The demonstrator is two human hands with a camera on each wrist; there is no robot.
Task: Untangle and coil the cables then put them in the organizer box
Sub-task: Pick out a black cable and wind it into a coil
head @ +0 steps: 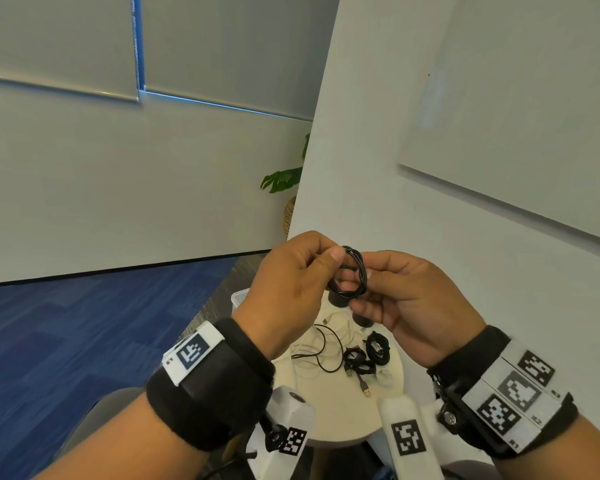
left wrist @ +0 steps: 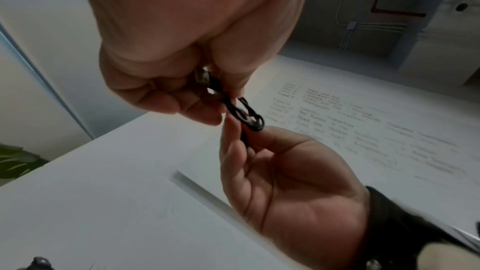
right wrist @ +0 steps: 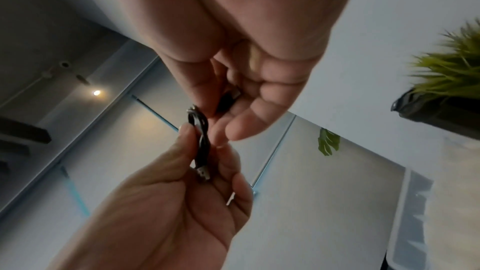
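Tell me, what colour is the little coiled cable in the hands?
Black. The coiled cable shows best in the head view, pinched between left hand and right hand.

Office, whiteboard [head: 520, 126], blue carpet [head: 94, 327], window blinds [head: 56, 43]

Below us sits a small round cream tabletop [head: 340, 417]. On it we see a loose black cable [head: 321, 348] looping over white cables [head: 340, 327], several coiled black cables [head: 366, 355] bunched just beside them, and two dark cylinders [head: 361, 320] near the far edge.
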